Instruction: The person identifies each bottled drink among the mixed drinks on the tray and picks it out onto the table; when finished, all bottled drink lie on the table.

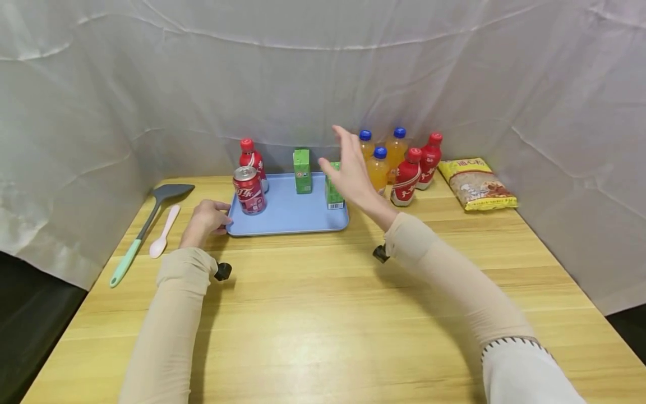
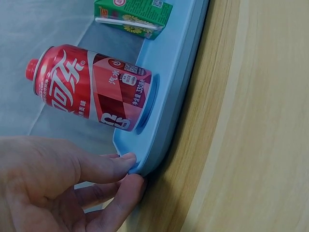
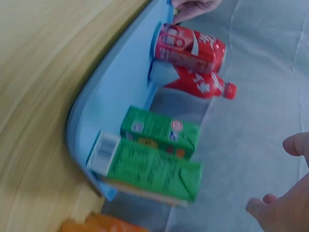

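A blue tray (image 1: 287, 216) lies on the wooden table, its front left corner pinched between the thumb and fingers of my left hand (image 1: 206, 219). On the tray's left part stands a red soda can (image 1: 249, 191), with a red-capped bottle (image 1: 254, 160) just behind it. One green drink carton (image 1: 302, 173) stands near the tray's back middle. Another green carton (image 3: 149, 166) is upright at the right end, partly covered by my right hand (image 1: 350, 171) in the head view. That hand is raised above the carton, fingers spread, holding nothing.
Right of the tray stand several orange drink bottles (image 1: 378, 171) with blue caps and two red bottles (image 1: 406, 178). Farther right lies a yellow food bag (image 1: 476, 184). A spatula (image 1: 146, 227) and a pink spoon (image 1: 164, 233) lie at the left. Grey cloth (image 1: 303, 73) hangs behind.
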Motion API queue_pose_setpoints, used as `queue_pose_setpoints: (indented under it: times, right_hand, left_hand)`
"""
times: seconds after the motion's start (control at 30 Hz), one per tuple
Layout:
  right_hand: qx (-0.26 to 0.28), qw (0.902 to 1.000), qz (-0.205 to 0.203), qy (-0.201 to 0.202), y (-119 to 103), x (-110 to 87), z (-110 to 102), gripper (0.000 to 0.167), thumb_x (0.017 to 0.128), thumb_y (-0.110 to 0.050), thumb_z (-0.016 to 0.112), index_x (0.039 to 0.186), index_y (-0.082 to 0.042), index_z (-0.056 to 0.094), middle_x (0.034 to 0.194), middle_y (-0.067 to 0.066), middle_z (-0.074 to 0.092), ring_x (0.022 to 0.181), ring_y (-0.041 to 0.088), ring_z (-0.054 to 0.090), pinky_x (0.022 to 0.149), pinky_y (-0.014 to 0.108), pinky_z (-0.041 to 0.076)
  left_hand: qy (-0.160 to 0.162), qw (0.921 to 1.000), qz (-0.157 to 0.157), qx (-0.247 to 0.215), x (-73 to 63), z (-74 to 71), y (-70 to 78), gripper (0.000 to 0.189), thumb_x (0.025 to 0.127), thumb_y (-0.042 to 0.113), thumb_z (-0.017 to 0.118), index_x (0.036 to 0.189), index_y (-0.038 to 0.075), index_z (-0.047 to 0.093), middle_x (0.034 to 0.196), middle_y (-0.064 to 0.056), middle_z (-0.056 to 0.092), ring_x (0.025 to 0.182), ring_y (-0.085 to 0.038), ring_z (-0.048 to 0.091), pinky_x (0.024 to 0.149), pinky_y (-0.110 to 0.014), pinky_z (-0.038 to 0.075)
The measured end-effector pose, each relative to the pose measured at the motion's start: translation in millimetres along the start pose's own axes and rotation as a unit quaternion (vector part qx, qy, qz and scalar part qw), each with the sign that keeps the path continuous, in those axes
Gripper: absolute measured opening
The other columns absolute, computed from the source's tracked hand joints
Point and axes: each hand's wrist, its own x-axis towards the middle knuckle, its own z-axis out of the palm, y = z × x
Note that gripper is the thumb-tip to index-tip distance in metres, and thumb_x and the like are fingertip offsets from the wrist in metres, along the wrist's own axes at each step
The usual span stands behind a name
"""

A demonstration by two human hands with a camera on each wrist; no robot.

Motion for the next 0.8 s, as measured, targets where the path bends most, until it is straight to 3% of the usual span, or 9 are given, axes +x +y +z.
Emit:
queue_pose_setpoints:
  times: [0.27, 0.53, 0.8]
  right_hand:
    - [0.015, 0.9982, -0.010, -0.057, -7.1, 16.3, 44.5, 0.072, 0.101, -0.020, 0.067, 0.163, -0.014, 0.030, 0.152, 0.018, 0.049, 0.139, 0.034, 0.055, 0.118, 0.045, 0.050]
    - [0.014, 0.9944, 0.007, -0.105, -10.4, 23.8, 82.4, 0.070, 0.104, -0.032, 0.066, 0.163, -0.016, 0.032, 0.150, 0.015, 0.051, 0.133, 0.029, 0.058, 0.108, 0.045, 0.055]
    - [0.010, 0.9901, 0.029, -0.137, -9.5, 35.6, 105.6, 0.073, 0.106, -0.039, 0.062, 0.165, -0.015, 0.027, 0.161, 0.016, 0.046, 0.146, 0.030, 0.049, 0.120, 0.049, 0.047]
  left_hand:
    - [-0.014, 0.9996, 0.010, -0.022, -8.3, -0.9, 2.8, 0.057, 0.102, 0.000, 0.060, 0.157, -0.001, 0.044, 0.153, -0.033, 0.051, 0.102, -0.023, 0.067, 0.076, -0.022, 0.064]
    - [-0.015, 0.9998, 0.007, -0.011, -8.2, 1.9, -2.8, 0.055, 0.103, 0.002, 0.060, 0.156, 0.000, 0.046, 0.150, -0.032, 0.054, 0.092, -0.016, 0.065, 0.072, -0.019, 0.063]
    - [-0.004, 0.9999, 0.014, -0.003, -9.6, 2.5, 0.4, 0.055, 0.102, 0.003, 0.061, 0.155, 0.000, 0.048, 0.150, -0.033, 0.053, 0.090, -0.015, 0.066, 0.072, -0.020, 0.063]
